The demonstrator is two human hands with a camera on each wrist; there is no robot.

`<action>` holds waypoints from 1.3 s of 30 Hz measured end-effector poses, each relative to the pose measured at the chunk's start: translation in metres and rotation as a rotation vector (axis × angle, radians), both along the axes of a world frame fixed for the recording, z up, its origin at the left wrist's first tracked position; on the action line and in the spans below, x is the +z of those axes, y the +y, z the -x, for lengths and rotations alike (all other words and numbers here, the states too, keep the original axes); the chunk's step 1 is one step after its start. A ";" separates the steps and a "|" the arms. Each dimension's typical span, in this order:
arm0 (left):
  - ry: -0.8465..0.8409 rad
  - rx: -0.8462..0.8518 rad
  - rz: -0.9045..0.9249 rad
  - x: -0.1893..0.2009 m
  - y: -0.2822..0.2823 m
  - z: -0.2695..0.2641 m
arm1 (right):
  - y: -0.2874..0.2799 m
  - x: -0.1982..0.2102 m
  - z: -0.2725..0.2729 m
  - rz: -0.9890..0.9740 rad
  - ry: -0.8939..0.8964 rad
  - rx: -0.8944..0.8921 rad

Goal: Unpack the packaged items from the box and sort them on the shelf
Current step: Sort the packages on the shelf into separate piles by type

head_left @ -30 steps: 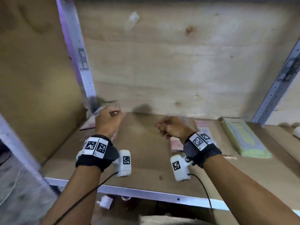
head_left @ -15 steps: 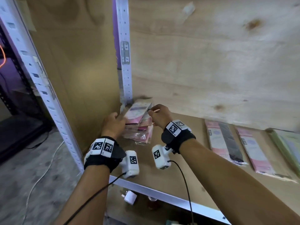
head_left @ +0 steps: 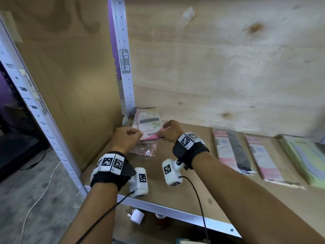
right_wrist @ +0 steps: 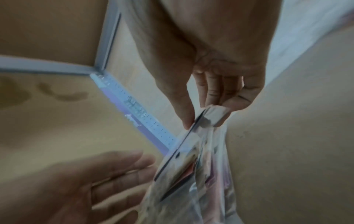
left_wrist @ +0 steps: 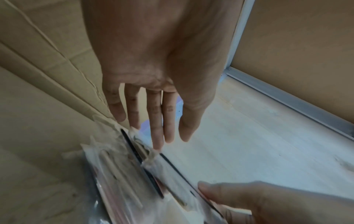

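Note:
A stack of clear-wrapped pink and white packets [head_left: 149, 124] lies in the back left corner of the wooden shelf [head_left: 175, 182]. My right hand [head_left: 168, 131] pinches the near right corner of the top packet between thumb and fingers [right_wrist: 220, 94], lifting that edge a little. My left hand [head_left: 125, 138] is at the stack's left side; in the left wrist view its fingers [left_wrist: 159, 121] are straight and touch the packets [left_wrist: 134, 174] without gripping them. The box is not in view.
Two pink and black packets [head_left: 232, 152] [head_left: 263, 161] and a green pile [head_left: 302, 159] lie in a row on the right. A metal upright [head_left: 123, 59] and a cardboard side wall [head_left: 70, 85] close the corner. A metal rail [head_left: 175, 212] edges the front.
My right hand has come from the middle of the shelf to the corner stack and taken hold of the top packet. My left hand has stayed at the stack's left side.

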State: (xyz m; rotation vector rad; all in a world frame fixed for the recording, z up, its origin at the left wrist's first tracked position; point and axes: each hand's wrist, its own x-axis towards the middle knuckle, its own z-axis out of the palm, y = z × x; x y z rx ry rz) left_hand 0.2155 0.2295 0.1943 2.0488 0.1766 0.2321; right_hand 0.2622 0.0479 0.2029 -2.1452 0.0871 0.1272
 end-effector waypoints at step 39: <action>-0.080 -0.567 0.428 0.001 -0.253 0.035 | -0.269 -0.004 0.155 -0.662 0.013 0.072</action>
